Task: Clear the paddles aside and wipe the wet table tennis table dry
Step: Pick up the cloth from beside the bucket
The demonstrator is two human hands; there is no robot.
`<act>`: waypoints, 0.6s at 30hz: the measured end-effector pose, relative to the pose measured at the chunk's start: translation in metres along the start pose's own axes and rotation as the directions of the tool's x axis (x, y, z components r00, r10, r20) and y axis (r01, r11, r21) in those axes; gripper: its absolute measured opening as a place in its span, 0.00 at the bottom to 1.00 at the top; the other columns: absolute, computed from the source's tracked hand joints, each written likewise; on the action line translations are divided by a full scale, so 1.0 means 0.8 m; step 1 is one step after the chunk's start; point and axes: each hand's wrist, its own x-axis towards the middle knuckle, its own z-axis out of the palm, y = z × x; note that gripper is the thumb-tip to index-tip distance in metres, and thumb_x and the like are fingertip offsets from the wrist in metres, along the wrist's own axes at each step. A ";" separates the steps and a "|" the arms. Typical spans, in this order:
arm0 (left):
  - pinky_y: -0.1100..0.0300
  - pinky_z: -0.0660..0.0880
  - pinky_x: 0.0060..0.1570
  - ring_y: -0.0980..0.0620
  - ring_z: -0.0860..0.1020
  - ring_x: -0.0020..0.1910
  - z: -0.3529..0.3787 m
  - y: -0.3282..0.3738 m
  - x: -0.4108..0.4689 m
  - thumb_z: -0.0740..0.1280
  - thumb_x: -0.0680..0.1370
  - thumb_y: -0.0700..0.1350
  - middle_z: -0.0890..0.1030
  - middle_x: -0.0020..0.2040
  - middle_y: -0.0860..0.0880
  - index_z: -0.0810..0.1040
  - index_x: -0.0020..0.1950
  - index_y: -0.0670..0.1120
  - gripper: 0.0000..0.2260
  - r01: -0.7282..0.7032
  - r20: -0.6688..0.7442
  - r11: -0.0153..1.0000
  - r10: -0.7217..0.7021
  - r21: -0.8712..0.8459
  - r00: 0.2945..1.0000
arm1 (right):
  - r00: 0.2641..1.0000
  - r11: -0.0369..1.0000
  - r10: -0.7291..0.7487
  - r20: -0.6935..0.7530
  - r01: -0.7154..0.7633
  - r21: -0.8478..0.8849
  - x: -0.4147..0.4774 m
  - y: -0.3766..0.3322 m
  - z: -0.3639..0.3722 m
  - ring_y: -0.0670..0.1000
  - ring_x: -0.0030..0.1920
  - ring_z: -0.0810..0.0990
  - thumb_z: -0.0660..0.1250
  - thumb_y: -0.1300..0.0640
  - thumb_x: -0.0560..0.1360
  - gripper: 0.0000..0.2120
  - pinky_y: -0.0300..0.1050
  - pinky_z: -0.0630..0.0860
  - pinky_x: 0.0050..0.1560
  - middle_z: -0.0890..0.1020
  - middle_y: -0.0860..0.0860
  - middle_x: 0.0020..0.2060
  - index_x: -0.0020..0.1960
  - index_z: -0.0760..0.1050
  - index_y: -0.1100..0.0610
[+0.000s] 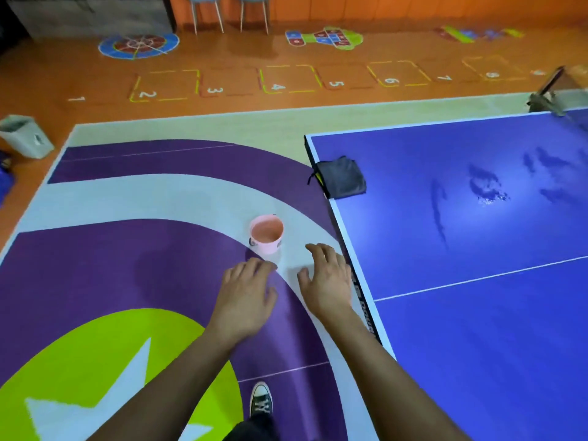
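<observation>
We reach both arms forward, palms down, left hand (246, 294) and right hand (326, 278) empty with fingers loosely spread, the grey cloth (345, 181) draped at one o'clock over the edge of the wet table tennis table (477, 345).

A single wide-angle view came from the person's head, facing forward and tilted steeply down. The camera stood beside the end edge of the table tennis table (477, 329), whose blue top filled the right of the frame and ran off to the far right. The patterned floor mat (95, 265) filled the left. Both forearms entered from the near edge, with the left hand (246, 291) and right hand (326, 281) close to the lens at centre. A shoe (261, 399) showed almost straight below. Along the far edge, well away, lay the orange floor (286, 58) and chair legs (206, 17).
</observation>
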 end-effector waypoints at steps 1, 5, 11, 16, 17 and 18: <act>0.47 0.75 0.53 0.44 0.79 0.52 -0.004 -0.014 0.025 0.57 0.75 0.53 0.79 0.54 0.49 0.78 0.61 0.50 0.19 -0.025 -0.007 1.000 0.025 -0.002 1.000 | 1.000 1.000 0.014 -0.001 -0.014 -0.004 0.025 -0.011 0.007 0.58 0.64 0.74 0.65 0.54 0.75 0.23 0.56 0.69 0.62 0.76 0.52 0.67 0.70 0.73 0.53; 0.48 0.74 0.52 0.44 0.79 0.52 -0.017 -0.063 0.116 0.62 0.76 0.49 0.79 0.56 0.50 0.76 0.61 0.50 0.15 -0.082 -0.018 0.997 0.082 -0.014 0.996 | 0.998 0.998 0.055 -0.024 -0.055 -0.013 0.107 -0.039 0.025 0.58 0.65 0.73 0.64 0.53 0.76 0.23 0.55 0.68 0.65 0.75 0.52 0.67 0.70 0.72 0.52; 0.46 0.73 0.57 0.43 0.78 0.55 -0.022 -0.115 0.257 0.61 0.78 0.48 0.78 0.59 0.48 0.77 0.62 0.47 0.15 -0.163 0.051 0.987 0.163 -0.007 0.985 | 0.989 0.990 0.137 -0.047 -0.138 -0.025 0.238 -0.053 0.054 0.55 0.67 0.72 0.63 0.52 0.78 0.22 0.52 0.66 0.66 0.73 0.50 0.68 0.71 0.71 0.51; 0.48 0.75 0.53 0.45 0.79 0.51 -0.013 -0.156 0.377 0.63 0.77 0.47 0.80 0.55 0.50 0.77 0.58 0.51 0.11 -0.256 0.051 0.967 0.256 -0.013 0.965 | 0.972 0.973 0.232 -0.044 -0.232 0.003 0.351 -0.056 0.088 0.54 0.68 0.70 0.62 0.52 0.78 0.22 0.51 0.63 0.69 0.72 0.49 0.69 0.72 0.69 0.50; 0.48 0.75 0.52 0.46 0.80 0.50 -0.012 -0.165 0.402 0.60 0.76 0.49 0.80 0.54 0.51 0.77 0.58 0.51 0.12 -0.263 0.068 0.965 0.264 -0.011 0.962 | 0.965 0.966 0.257 -0.041 -0.257 0.012 0.376 -0.057 0.095 0.54 0.68 0.69 0.62 0.52 0.79 0.22 0.51 0.62 0.69 0.71 0.49 0.70 0.72 0.69 0.50; 0.48 0.75 0.51 0.45 0.80 0.50 -0.013 -0.175 0.428 0.57 0.76 0.51 0.80 0.54 0.51 0.77 0.58 0.51 0.15 -0.271 0.090 0.963 0.270 -0.004 0.959 | 0.958 0.959 0.284 -0.037 -0.284 0.025 0.399 -0.058 0.101 0.54 0.69 0.69 0.62 0.52 0.79 0.22 0.51 0.61 0.69 0.71 0.49 0.70 0.72 0.69 0.50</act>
